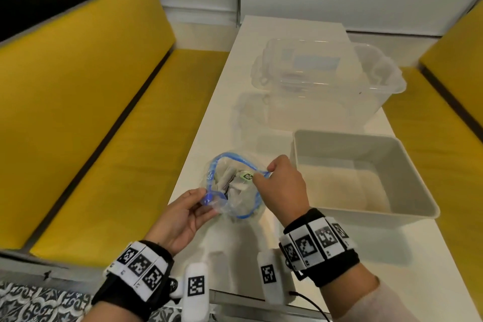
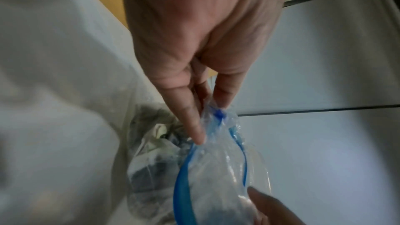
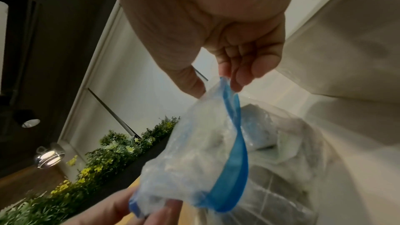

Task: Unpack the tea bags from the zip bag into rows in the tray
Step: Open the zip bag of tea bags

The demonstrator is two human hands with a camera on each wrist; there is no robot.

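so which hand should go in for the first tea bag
Right. The right hand pinches the zip bag rim on the side next to the empty tray, so its carry is shorter. The left hand can hold the mouth open.
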